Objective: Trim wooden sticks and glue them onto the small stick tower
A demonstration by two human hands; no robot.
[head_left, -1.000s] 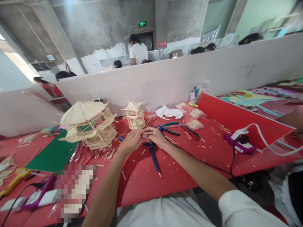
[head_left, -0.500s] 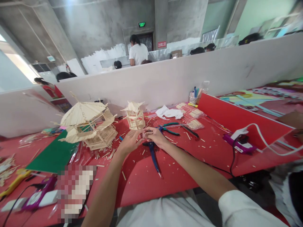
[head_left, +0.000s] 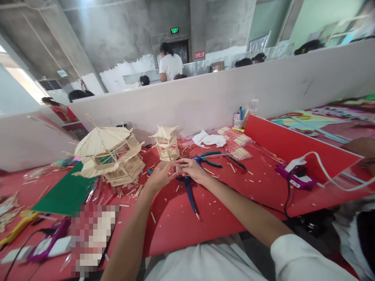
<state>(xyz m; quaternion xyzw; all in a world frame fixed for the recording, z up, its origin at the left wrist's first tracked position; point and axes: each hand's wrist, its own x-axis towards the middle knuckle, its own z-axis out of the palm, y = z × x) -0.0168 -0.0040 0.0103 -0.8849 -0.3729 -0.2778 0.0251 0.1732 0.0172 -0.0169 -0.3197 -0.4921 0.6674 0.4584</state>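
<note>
My left hand [head_left: 159,175] and my right hand [head_left: 191,169] meet above the red table [head_left: 228,203], fingertips pinched together on a small pale wooden piece [head_left: 177,168]. Just behind them stands a small stick-built pavilion model [head_left: 166,143]. A larger stick pavilion [head_left: 109,154] sits to the left on a green board [head_left: 66,193]. Blue-handled pliers [head_left: 190,193] lie on the table under my right wrist.
Green-handled pliers [head_left: 209,159], packets of sticks [head_left: 237,142], white tissue [head_left: 209,139] and a pen cup [head_left: 240,119] lie behind. A purple glue gun [head_left: 295,177] with cable rests right; another [head_left: 47,242] at front left. Stick offcuts litter the table. A white partition [head_left: 205,97] backs it; another person's arm [head_left: 361,150] shows right.
</note>
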